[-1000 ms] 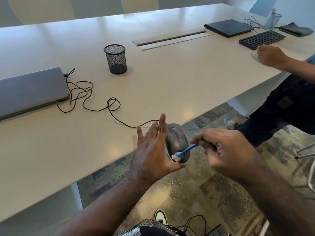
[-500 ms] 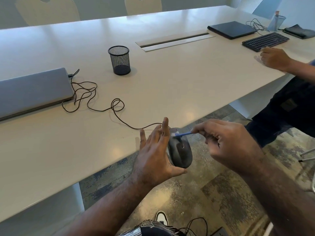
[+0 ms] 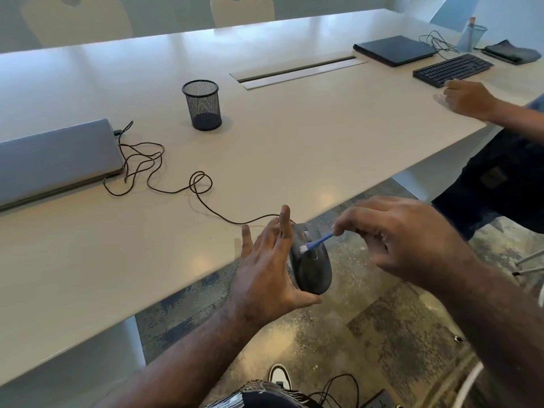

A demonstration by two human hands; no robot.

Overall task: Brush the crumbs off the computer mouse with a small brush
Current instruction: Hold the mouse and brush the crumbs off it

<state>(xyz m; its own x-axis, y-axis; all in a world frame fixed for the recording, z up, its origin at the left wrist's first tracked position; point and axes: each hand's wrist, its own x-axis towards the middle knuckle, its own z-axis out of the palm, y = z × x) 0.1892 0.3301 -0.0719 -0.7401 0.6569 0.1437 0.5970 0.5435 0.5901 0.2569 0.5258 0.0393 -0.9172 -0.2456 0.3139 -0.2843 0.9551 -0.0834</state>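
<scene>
The left hand [image 3: 265,272] holds the computer mouse [image 3: 310,260] up on its side, just off the near edge of the bench [image 3: 294,142], out over the floor. The thumb hooks under the mouse's rear end and the fingers stand nearly straight along its far flank; how they touch that side is hidden by the mouse and the hand itself. The right hand [image 3: 403,240] pinches the small brush [image 3: 316,242] between curled fingertips; only part of the blue handle shows, the rest buried in the grip. White bristles sit on the mouse's top face, by the wheel. Any crumbs are too small to make out.

One mouse, one brush. One thin dark cable [image 3: 164,169] runs from the mouse in loops across the bench to a closed grey laptop [image 3: 53,160], cut off at the left edge. One black mesh cup [image 3: 202,105] stands alone mid-bench. Far right: a second, dark laptop [image 3: 394,50], one black keyboard [image 3: 452,69], and another person's hand [image 3: 468,98] resting on the bench. Two chair backs show behind, tops cut off.
</scene>
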